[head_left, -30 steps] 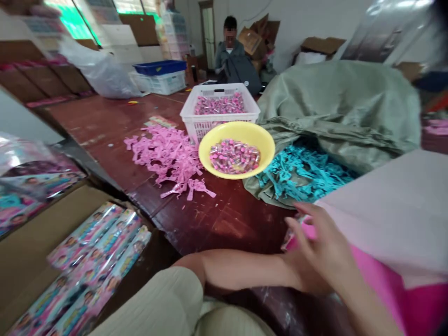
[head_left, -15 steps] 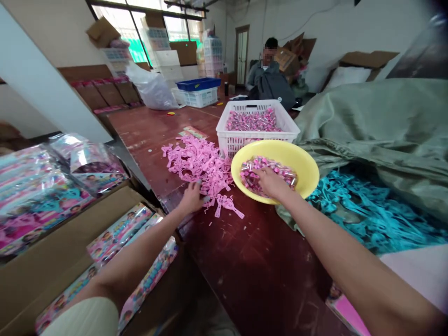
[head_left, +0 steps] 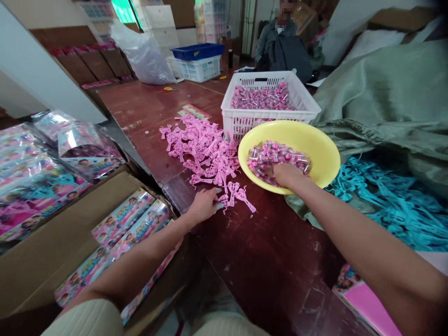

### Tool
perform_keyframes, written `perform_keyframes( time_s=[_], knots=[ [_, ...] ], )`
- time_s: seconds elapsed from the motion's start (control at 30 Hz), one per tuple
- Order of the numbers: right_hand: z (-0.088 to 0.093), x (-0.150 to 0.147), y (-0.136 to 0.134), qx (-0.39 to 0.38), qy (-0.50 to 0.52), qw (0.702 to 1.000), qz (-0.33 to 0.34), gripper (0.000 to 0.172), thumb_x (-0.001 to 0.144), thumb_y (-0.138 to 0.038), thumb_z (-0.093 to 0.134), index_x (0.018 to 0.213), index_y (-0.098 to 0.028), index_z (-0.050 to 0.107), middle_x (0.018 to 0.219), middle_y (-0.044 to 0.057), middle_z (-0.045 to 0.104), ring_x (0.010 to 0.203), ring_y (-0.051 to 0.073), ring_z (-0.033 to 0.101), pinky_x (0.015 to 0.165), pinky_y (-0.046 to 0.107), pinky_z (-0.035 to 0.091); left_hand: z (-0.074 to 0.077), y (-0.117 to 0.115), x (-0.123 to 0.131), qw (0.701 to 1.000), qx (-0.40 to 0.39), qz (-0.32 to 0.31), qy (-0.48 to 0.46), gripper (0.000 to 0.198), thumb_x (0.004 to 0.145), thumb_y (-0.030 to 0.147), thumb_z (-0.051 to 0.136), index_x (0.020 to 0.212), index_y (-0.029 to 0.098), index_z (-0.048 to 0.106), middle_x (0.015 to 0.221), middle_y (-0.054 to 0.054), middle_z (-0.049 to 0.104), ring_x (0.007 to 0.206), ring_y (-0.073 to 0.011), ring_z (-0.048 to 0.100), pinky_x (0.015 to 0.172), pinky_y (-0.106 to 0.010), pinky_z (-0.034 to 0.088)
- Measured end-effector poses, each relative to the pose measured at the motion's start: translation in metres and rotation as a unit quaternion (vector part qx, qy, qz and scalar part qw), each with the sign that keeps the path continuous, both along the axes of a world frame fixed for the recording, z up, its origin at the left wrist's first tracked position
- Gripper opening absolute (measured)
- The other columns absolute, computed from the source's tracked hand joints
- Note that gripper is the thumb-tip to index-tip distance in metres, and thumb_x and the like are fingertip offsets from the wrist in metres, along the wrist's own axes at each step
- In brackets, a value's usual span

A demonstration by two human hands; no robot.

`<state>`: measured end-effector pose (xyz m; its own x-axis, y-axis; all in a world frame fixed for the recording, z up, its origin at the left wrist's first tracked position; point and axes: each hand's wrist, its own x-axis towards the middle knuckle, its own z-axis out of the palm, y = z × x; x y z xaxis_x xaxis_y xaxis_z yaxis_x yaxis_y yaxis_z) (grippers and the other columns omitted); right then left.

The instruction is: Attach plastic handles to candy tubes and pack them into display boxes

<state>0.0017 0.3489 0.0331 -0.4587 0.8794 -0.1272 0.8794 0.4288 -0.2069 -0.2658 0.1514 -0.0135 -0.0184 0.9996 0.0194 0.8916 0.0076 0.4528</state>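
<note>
Two hands: right hand (head_left: 289,176), grip hidden among pink-capped tubes (head_left: 269,157), left hand (head_left: 203,205) open beside pink pieces (head_left: 203,149).

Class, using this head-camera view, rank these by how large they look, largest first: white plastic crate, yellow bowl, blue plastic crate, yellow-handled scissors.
1. White plastic crate and yellow bowl: they look about equal, and the bowl is nearer the camera, so unranked.
2. Blue plastic crate.
3. Yellow-handled scissors.
</note>
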Motion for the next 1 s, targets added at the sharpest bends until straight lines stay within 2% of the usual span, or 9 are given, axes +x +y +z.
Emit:
perform_keyframes(
  time_s=[0.1, 0.2, 0.3, 0.4, 0.5, 0.63, 0.83, 0.9, 1.0],
  knots=[
    [0.022, 0.009, -0.022, 0.022, 0.016, 1.0, -0.007, 0.031, 0.095, -0.033, 0.059, 0.115, -0.012, 0.068, 0.105, 0.021, 0.073, 0.098, 0.034, 0.07, 0.086, 0.049, 0.054, 0.009, -0.004, 0.012, 1.0, 0.004, -0.008, -0.012, 0.008, 0.083, 0.011, 0.055, 0.082, 0.019, 0.056, 0.09, -0.007, 0.062, 0.081, -0.0211, 0.059, 0.078, -0.032, 0.047],
    [0.04, 0.027, -0.071, 0.048, 0.156, 0.98, 0.109, 0.034, 0.1, -0.035, 0.052, 0.13, -0.021, 0.06, 0.121, 0.014, 0.07, 0.109, 0.028, 0.068, 0.093, 0.045, 0.054, 0.03, -0.014, 0.029, 0.996, 0.021, -0.062, -0.066, 0.014, 0.08, 0.006, 0.052, 0.084, 0.019, 0.055, 0.097, -0.007, 0.061, 0.089, -0.0202, 0.058, 0.083, -0.031, 0.047],
    [0.043, 0.041, -0.125, 0.045, 0.3, 0.921, 0.246, 0.029, 0.102, -0.03, 0.052, 0.128, -0.026, 0.062, 0.123, 0.008, 0.07, 0.112, 0.022, 0.067, 0.098, 0.04, 0.054, 0.053, -0.023, 0.051, 0.968, 0.016, -0.155, -0.198, 0.012, 0.085, 0.012, 0.055, 0.094, 0.017, 0.062, 0.1, -0.007, 0.064, 0.095, -0.0204, 0.058, 0.09, -0.032, 0.048],
    [0.038, 0.048, -0.156, 0.029, 0.325, 0.915, 0.238, 0.027, 0.1, -0.03, 0.058, 0.126, -0.025, 0.064, 0.114, 0.006, 0.073, 0.102, 0.019, 0.07, 0.092, 0.035, 0.057, 0.066, -0.025, 0.072, 0.928, -0.026, -0.188, -0.321, 0.02, 0.094, 0.023, 0.056, 0.109, 0.016, 0.067, 0.104, -0.007, 0.069, 0.098, -0.0209, 0.063, 0.091, -0.032, 0.05],
    [0.037, 0.052, -0.165, 0.034, 0.328, 0.916, 0.229, 0.024, 0.099, -0.03, 0.061, 0.122, -0.024, 0.065, 0.11, 0.006, 0.074, 0.099, 0.018, 0.071, 0.09, 0.033, 0.058, 0.069, -0.022, 0.084, 0.917, -0.047, -0.188, -0.349, 0.024, 0.097, 0.027, 0.055, 0.111, 0.018, 0.071, 0.098, -0.005, 0.073, 0.095, -0.0208, 0.067, 0.088, -0.03, 0.052],
    [0.045, 0.056, -0.17, 0.043, 0.293, 0.921, 0.253, 0.027, 0.102, -0.025, 0.054, 0.128, -0.025, 0.062, 0.115, 0.007, 0.072, 0.105, 0.019, 0.07, 0.092, 0.035, 0.06, 0.067, -0.022, 0.087, 0.936, -0.016, -0.209, -0.282, 0.019, 0.093, 0.022, 0.059, 0.1, 0.02, 0.076, 0.096, -0.004, 0.075, 0.09, -0.0205, 0.069, 0.083, -0.028, 0.054],
    [0.032, 0.049, -0.181, 0.126, 0.209, 0.936, 0.255, 0.033, 0.101, -0.019, 0.051, 0.13, -0.022, 0.064, 0.119, 0.011, 0.072, 0.106, 0.024, 0.071, 0.092, 0.04, 0.061, 0.057, -0.033, 0.091, 0.972, 0.045, -0.173, -0.155, 0.036, 0.086, 0.007, 0.052, 0.11, 0.023, 0.074, 0.12, -0.005, 0.072, 0.105, -0.0207, 0.069, 0.094, -0.032, 0.056],
    [0.029, 0.044, -0.183, 0.098, 0.222, 0.941, 0.237, 0.031, 0.101, -0.021, 0.051, 0.129, -0.022, 0.065, 0.118, 0.011, 0.072, 0.105, 0.024, 0.071, 0.091, 0.04, 0.061, 0.056, -0.035, 0.09, 0.976, 0.049, -0.164, -0.133, 0.04, 0.084, 0.006, 0.052, 0.114, 0.024, 0.072, 0.123, -0.004, 0.071, 0.105, -0.02, 0.069, 0.095, -0.032, 0.056],
    [0.035, 0.034, -0.172, -0.014, 0.261, 0.942, 0.21, 0.025, 0.102, -0.029, 0.051, 0.12, -0.021, 0.067, 0.109, 0.008, 0.075, 0.097, 0.021, 0.072, 0.086, 0.036, 0.06, 0.058, -0.031, 0.081, 0.975, 0.048, -0.165, -0.143, 0.037, 0.086, 0.009, 0.052, 0.112, 0.024, 0.073, 0.118, -0.005, 0.072, 0.102, -0.0204, 0.069, 0.093, -0.032, 0.056]
  ],
)
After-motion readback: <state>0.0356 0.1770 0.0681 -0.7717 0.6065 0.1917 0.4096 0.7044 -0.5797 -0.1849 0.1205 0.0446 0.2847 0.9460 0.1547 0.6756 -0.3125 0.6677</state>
